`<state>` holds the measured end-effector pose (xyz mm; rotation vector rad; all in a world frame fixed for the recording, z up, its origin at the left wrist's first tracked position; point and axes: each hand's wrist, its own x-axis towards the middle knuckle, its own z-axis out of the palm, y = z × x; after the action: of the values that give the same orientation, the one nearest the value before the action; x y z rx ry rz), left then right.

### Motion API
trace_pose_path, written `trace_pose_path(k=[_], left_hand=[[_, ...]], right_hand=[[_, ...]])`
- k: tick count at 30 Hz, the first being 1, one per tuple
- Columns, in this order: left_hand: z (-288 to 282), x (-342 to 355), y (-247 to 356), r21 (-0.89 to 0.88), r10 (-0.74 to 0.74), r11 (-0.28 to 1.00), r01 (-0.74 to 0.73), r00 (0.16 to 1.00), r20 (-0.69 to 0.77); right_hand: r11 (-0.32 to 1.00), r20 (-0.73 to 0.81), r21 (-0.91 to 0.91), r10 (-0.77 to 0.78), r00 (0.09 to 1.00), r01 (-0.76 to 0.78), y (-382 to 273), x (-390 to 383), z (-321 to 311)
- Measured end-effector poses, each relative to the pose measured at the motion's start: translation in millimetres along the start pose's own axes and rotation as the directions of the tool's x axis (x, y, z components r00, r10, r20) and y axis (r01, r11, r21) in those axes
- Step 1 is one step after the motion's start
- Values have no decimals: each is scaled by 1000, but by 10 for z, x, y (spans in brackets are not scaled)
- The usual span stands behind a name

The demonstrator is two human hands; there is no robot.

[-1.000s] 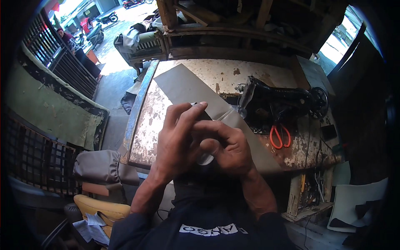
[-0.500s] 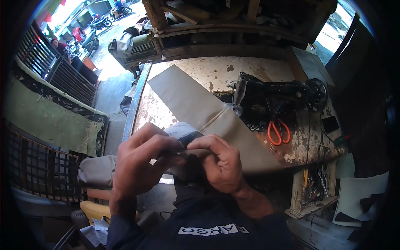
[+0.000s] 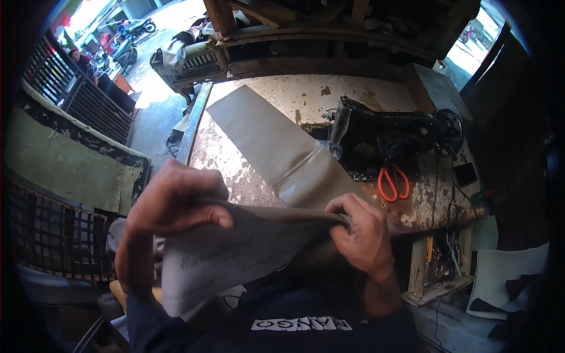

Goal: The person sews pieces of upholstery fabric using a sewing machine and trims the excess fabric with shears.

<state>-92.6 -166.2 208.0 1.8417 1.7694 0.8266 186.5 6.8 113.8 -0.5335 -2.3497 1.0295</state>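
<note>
Since the grey sheet (image 3: 212,253) looks limp, left hand (image 3: 179,200) and right hand (image 3: 366,235) suitably pinch its border by the desk's (image 3: 226,159) near edge.

Sheet (image 3: 215,259): matt, cloth-like underside. Tabletop (image 3: 231,167): rough, flaking. Sewing machine (image 3: 388,122): glossy metal. Scissor handles (image 3: 381,186): smooth plastic.

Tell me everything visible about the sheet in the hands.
The sheet looks like thin, pliable imitation leather. A pale grey face with faint dark markings shows, a brownish-grey strip along its upper edge. The left hand pinches that edge at left, the right hand at right. It droops before the dark shirt; whether it joins the flat piece on the table is unclear.
</note>
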Motion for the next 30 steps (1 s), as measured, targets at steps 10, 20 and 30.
trace_pose_path(k=[10,20,30], left_hand=[[-480,1652,-1184,496,-251,861,115,943,217],[393,1732,-3142,500,-303,780,377,926,-225],[629,590,-3289,421,-426,668,613,779,-460]], right_hand=[[792,462,383,280,841,-475,1037,30,-252],[840,257,-16,527,810,-542,1234,-57,82],[794,175,28,595,785,-608,1254,-218,-35]])
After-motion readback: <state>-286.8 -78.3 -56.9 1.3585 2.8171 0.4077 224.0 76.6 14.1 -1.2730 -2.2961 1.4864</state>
